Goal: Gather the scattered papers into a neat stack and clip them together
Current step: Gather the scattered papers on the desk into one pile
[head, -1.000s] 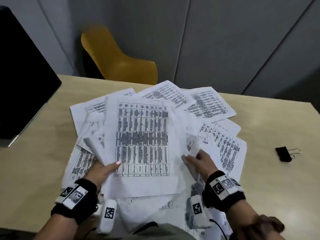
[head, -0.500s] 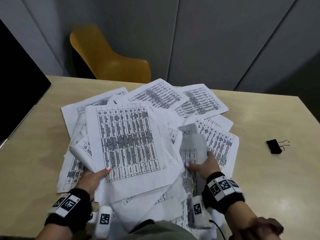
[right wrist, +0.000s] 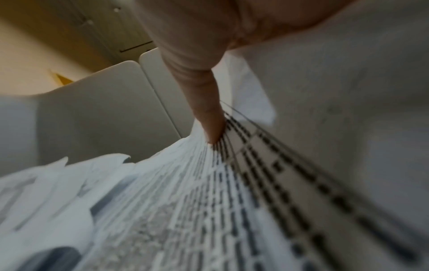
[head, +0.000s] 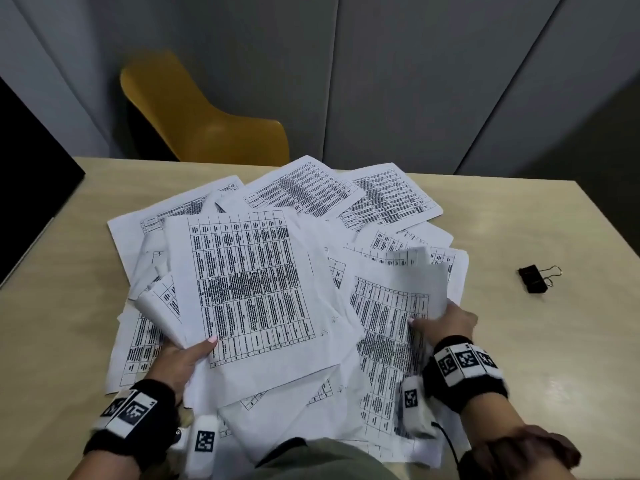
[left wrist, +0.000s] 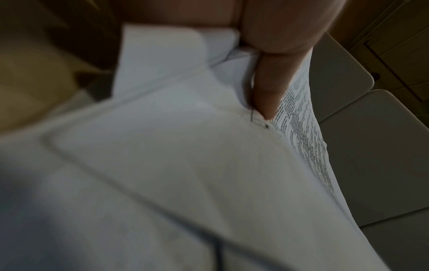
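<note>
Several printed sheets of paper [head: 304, 192] lie scattered and overlapping across the middle of a light wooden table [head: 519, 341]. My left hand [head: 183, 362] grips the near edge of a bundle of sheets [head: 246, 282], thumb on the top page; the left wrist view shows the thumb [left wrist: 267, 99] pressed on the bundle [left wrist: 162, 165]. My right hand [head: 446, 323] pinches the right edge of another printed sheet [head: 391, 323], which curls up at its far end; the right wrist view shows a finger [right wrist: 209, 117] on that sheet [right wrist: 232, 201]. A black binder clip [head: 535, 278] lies apart on the table to the right.
A yellow chair [head: 204, 116] stands behind the table's far edge, before grey wall panels. A dark flat object [head: 31, 161] covers the table's left side. Bare tabletop shows around the binder clip and at the left front.
My right hand has moved rightward and spread its sheet flatter, where before it stood curled upright. The left hand's bundle stays held, tilted slightly. The view has shifted a little.
</note>
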Tool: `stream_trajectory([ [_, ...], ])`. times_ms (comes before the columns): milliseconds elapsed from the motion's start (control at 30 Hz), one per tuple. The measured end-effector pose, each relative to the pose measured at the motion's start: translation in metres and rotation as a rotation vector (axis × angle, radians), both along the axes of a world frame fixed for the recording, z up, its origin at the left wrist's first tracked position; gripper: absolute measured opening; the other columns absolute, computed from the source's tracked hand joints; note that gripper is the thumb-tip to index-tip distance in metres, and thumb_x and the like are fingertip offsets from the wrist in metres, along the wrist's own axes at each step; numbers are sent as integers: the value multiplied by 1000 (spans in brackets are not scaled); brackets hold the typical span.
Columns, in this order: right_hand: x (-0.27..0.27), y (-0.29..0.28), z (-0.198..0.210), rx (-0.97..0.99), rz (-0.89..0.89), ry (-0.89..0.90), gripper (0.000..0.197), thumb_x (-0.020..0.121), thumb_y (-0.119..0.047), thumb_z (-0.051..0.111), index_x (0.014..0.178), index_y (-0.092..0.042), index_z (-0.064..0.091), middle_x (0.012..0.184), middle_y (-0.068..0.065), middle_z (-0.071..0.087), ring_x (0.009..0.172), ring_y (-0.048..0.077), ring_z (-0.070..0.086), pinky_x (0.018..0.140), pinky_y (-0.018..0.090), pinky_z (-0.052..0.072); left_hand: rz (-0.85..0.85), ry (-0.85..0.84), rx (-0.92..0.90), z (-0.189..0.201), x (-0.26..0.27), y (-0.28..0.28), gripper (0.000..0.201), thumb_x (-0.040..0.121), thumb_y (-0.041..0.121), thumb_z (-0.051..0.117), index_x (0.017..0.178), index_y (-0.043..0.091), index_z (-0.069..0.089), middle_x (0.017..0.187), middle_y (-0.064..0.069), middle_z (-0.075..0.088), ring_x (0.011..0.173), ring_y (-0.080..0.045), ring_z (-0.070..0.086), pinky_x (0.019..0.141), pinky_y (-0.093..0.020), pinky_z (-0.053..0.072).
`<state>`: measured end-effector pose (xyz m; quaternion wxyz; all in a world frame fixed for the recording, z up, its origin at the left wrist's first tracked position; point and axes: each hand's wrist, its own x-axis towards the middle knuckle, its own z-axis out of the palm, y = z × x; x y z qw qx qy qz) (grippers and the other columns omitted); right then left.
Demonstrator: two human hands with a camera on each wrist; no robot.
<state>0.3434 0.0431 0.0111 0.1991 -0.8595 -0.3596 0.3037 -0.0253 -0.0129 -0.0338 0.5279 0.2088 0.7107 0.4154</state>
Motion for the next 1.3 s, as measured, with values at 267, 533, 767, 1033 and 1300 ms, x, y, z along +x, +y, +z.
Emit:
stream_trajectory([
  [267,-19,-26,-20,170,-190,620,75,68,6,76,132,-4,38,107,15,62,82,28,62,84,41,51,5,-27,75,-9,-2,2,33,81,5,66,112,12,56,109,-10,65,100,-29,60,99,-43,40],
  [533,2,-24,6,292,-203,298,22,77,-3,69,98,4,64,79,16,63,63,23,57,54,22,45,1,-2,69,-15,-7,4,17,81,-1,65,96,5,60,109,-16,62,97,-29,58,97,-39,39],
  [767,14,-7,62,756,-435,299,18,80,-6,67,96,0,62,88,10,59,72,14,55,55,17,45,-17,34,71,-14,-5,6,15,82,-1,64,94,5,58,107,-13,60,94,-27,55,90,-33,36],
  [1033,-24,17,69,867,-728,593,16,76,-2,69,85,-6,57,70,0,51,60,14,45,41,11,35,-15,142,-1,-21,-9,7,47,80,9,69,120,-6,50,113,-18,61,105,-32,55,95,-36,37],
  [1300,-77,-10,1,482,-206,562,5,80,2,61,84,0,58,64,7,52,54,19,45,41,20,39,-5,127,-13,-16,-8,7,34,79,8,69,109,-5,58,108,-22,66,94,-33,61,93,-42,44],
])
